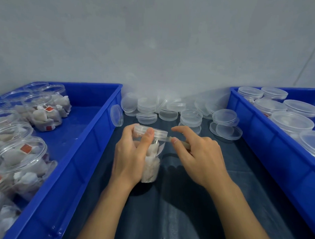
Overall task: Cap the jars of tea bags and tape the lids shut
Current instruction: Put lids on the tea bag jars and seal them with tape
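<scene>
Left hand point(132, 154) grip wraps clear plastic tea-bag jar point(150, 165), thumb steadying its clear lid point(151, 132); right hand point(198, 153) grip pinches translucent tape strip point(170, 138) just beside, probably to seal the lid's rim

Two bright blue plastic bins point(92, 127) point(260, 123) flank a dark blue-grey table cover point(186, 200). Clear, colourless jars point(27, 156) hold off-white tea bags point(46, 117) with small red-orange square tags point(26, 148). Loose lids point(224, 117) are translucent and frosted white. The wall point(156, 38) behind is pale grey.
</scene>
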